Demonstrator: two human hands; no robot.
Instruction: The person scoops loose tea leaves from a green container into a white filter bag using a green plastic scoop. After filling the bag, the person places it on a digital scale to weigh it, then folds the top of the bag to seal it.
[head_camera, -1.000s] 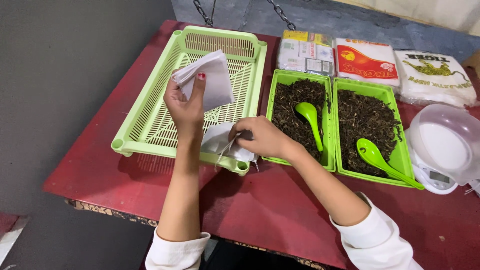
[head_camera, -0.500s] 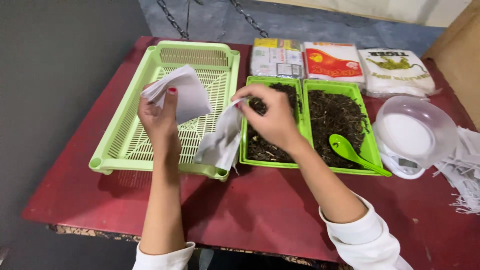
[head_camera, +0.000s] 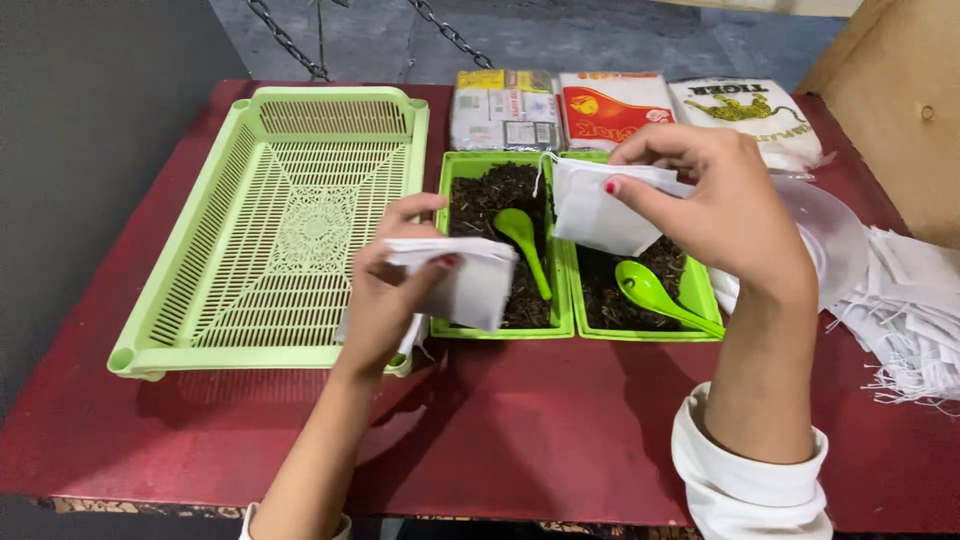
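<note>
My left hand (head_camera: 388, 296) grips a small stack of white paper tea bags (head_camera: 462, 278) at the near right corner of the empty green lattice basket (head_camera: 250, 225). Raised over the two green trays, my right hand (head_camera: 722, 207) pinches a single white tea bag (head_camera: 598, 208) with a thin string hanging off its top. The left tray (head_camera: 503, 252) holds dark loose tea and a green spoon (head_camera: 524, 242). In the right tray (head_camera: 640, 290) lies more tea with a second green spoon (head_camera: 655, 297).
Three flat packets (head_camera: 612, 105) lie behind the trays on the red table (head_camera: 560, 420). A clear round lid on a white scale (head_camera: 832, 238) sits at the right, next to a heap of white bags (head_camera: 915, 320). A wooden board (head_camera: 895, 110) stands far right.
My right hand lifted one white bag from the basket's corner and carried it right, above the trays. My left hand lowered its stack. The camera view shifted left.
</note>
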